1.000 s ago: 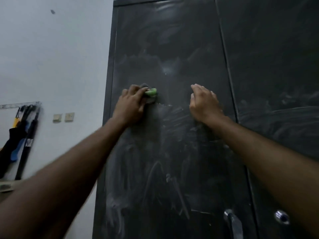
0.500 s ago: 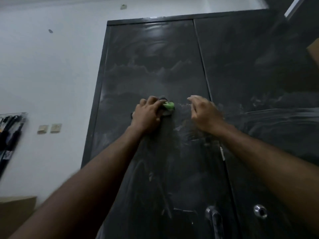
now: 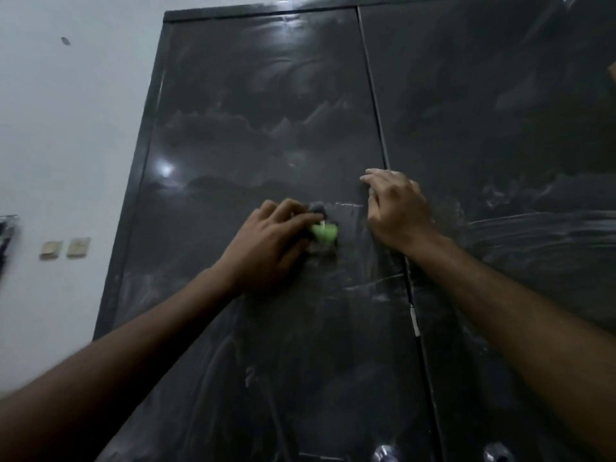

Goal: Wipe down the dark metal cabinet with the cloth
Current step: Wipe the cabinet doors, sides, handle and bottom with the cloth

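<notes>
The dark metal cabinet [image 3: 266,105] fills the view, its two doors streaked with pale dust and wipe marks. My left hand [image 3: 266,241] presses a bunched cloth [image 3: 324,233], dark with a bright green patch, against the left door at mid height; the fingers curl over it. My right hand [image 3: 396,208] rests on the door right beside the seam between the doors, fingers lightly bent and holding nothing. Most of the cloth is hidden under my left hand.
A white wall [image 3: 66,145] lies left of the cabinet, with two switch plates [image 3: 65,249] on it. Two round metal knobs [image 3: 385,453] show at the bottom edge, one on each door. Dark hanging items [image 3: 5,238] sit at the far left edge.
My left hand and the cloth have slid right across the left door toward the seam, closing on my right hand. The camera has tilted up, showing the cabinet's top edge.
</notes>
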Demonstrator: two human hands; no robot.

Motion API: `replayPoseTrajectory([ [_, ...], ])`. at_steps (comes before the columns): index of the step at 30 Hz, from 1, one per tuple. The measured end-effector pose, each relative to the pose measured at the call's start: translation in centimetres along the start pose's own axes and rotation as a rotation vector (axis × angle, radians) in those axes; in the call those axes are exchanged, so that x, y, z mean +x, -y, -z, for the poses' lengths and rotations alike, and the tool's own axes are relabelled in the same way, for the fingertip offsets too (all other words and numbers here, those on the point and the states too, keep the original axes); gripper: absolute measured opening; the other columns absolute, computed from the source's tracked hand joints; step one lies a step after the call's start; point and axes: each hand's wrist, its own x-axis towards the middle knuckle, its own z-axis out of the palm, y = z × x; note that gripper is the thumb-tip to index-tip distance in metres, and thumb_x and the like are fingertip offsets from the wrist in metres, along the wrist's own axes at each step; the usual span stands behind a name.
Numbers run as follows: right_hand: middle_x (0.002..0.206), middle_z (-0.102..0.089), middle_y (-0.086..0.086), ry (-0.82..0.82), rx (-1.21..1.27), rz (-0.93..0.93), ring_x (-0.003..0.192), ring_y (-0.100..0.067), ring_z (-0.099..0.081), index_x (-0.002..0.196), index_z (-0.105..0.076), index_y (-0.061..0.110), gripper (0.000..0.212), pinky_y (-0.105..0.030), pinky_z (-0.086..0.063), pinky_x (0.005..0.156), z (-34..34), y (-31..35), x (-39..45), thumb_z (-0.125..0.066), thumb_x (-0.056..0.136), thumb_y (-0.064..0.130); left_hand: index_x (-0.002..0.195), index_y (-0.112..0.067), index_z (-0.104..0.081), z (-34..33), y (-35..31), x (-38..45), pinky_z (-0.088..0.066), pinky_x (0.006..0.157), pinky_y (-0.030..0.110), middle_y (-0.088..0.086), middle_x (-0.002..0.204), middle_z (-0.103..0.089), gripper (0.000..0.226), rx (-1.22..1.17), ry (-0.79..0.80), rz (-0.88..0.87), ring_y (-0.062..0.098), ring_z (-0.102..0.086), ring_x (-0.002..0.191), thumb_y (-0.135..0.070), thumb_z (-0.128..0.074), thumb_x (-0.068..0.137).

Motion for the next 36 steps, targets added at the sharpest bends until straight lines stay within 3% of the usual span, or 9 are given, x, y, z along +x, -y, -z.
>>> replayPoseTrajectory([
  [3,0.140,-0.062,-0.010,-0.006,0.036,0.029,0.132,-0.029,-0.053,0.132,-0.063,0.008,0.039,-0.045,-0.039,0.110,0.7,-0.9,0.0,-0.048,0.096,0.007,0.146,-0.026,-0.060,0.7,1.6,-1.5,-0.047,0.099,0.043,0.005,0.141,-0.057,0.048,0.013,0.004,-0.102,0.029,-0.054,0.113,-0.041,-0.045,0.103],
  [6,0.137,-0.064,-0.011,-0.021,0.072,0.052,0.131,-0.029,-0.055,0.129,-0.065,0.006,0.039,-0.047,-0.041,0.109,1.2,-1.4,0.0,-0.049,0.094,0.003,0.144,-0.022,-0.061,0.7,2.2,1.5,-0.049,0.097,0.052,0.011,0.135,-0.059,0.047,0.061,-0.111,0.126,0.037,-0.054,0.108,-0.036,-0.048,0.101],
  [8,0.138,-0.063,-0.012,-0.022,0.089,0.056,0.132,-0.029,-0.053,0.130,-0.065,0.004,0.040,-0.048,-0.041,0.110,1.5,-1.7,-0.3,-0.049,0.094,0.001,0.145,-0.023,-0.060,-0.2,-0.2,3.9,-0.045,0.099,0.049,0.011,0.136,-0.057,0.045,0.034,-0.129,0.201,0.038,-0.052,0.110,-0.034,-0.051,0.102],
  [14,0.146,-0.056,-0.011,0.017,0.040,0.052,0.139,-0.028,-0.046,0.132,-0.063,0.007,0.040,-0.047,-0.036,0.113,2.3,-3.7,-1.1,-0.048,0.095,0.004,0.151,-0.032,-0.051,-2.1,-3.7,1.8,-0.046,0.096,0.043,0.002,0.144,-0.053,0.049,0.009,0.027,-0.092,0.027,-0.052,0.116,-0.045,-0.041,0.104],
  [20,0.150,-0.052,-0.012,0.035,-0.015,0.084,0.141,-0.029,-0.043,0.136,-0.061,0.007,0.041,-0.044,-0.033,0.115,3.6,-6.4,-0.9,-0.048,0.097,0.007,0.148,-0.028,-0.056,-2.3,-3.6,7.5,-0.047,0.098,0.053,0.007,0.138,-0.055,0.049,0.031,-0.128,0.186,0.033,-0.050,0.112,-0.042,-0.045,0.102],
  [24,0.150,-0.052,-0.011,0.004,0.003,0.083,0.141,-0.028,-0.044,0.138,-0.060,0.009,0.040,-0.045,-0.034,0.115,4.6,-8.8,-1.1,-0.046,0.100,0.010,0.152,-0.033,-0.050,-4.3,-7.4,8.1,-0.044,0.101,0.043,0.001,0.145,-0.050,0.052,0.024,-0.042,-0.004,0.026,-0.048,0.117,-0.049,-0.037,0.104],
  [27,0.144,-0.058,-0.012,-0.038,0.117,0.087,0.137,-0.027,-0.050,0.135,-0.062,0.006,0.037,-0.047,-0.038,0.114,5.2,-11.0,-2.8,-0.046,0.102,0.013,0.151,-0.034,-0.051,-3.7,-6.0,5.2,-0.043,0.100,0.039,-0.001,0.147,-0.051,0.051,0.025,-0.001,-0.117,0.023,-0.049,0.118,-0.050,-0.037,0.105],
  [32,0.144,-0.057,-0.016,-0.107,0.184,0.033,0.136,-0.027,-0.051,0.141,-0.056,0.003,0.038,-0.043,-0.038,0.116,5.6,-14.4,-5.4,-0.047,0.106,0.016,0.148,-0.028,-0.055,-3.6,-7.2,8.3,-0.044,0.101,0.048,0.007,0.141,-0.053,0.050,0.031,-0.126,0.193,0.034,-0.050,0.118,-0.045,-0.045,0.102],
  [36,0.148,-0.053,-0.017,-0.139,0.208,-0.011,0.140,-0.027,-0.046,0.142,-0.053,0.002,0.040,-0.032,-0.031,0.119,5.7,-15.8,-5.8,-0.044,0.106,0.016,0.151,-0.032,-0.050,-5.9,-10.9,6.3,-0.042,0.098,0.039,0.002,0.142,-0.049,0.052,-0.013,-0.070,0.015,0.026,-0.047,0.116,-0.049,-0.041,0.103],
])
